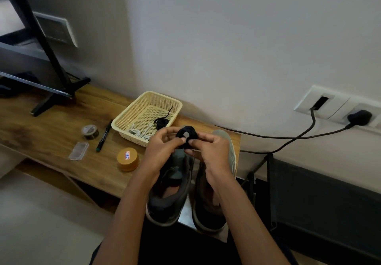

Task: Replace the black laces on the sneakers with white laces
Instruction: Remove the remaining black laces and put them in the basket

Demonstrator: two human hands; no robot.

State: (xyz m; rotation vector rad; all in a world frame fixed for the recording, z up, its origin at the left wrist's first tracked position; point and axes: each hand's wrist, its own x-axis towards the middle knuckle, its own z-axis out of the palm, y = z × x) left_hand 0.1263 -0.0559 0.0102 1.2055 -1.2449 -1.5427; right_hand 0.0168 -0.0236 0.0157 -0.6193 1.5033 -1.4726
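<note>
Above 2 grey sneakers (168, 203), left hand (162, 148) and right hand (211, 151) pinch coiled black lace bundle (186, 135); white laces (139, 132) lie in cream plastic basket (123, 118).

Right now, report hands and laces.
Left hand and right hand pinch bundled black lace above sneakers. White laces in basket. Nothing between hands and basket.

Plain white wall (226, 37) in dim, even light, long wooden desk (51, 134) set against it, black screen stand (41, 108) at the desk's left end, white socket plate (332, 105) low on the wall at right, black plug (359, 117) and cables (288, 136) trailing from it, pale floor (41, 213) below.
</note>
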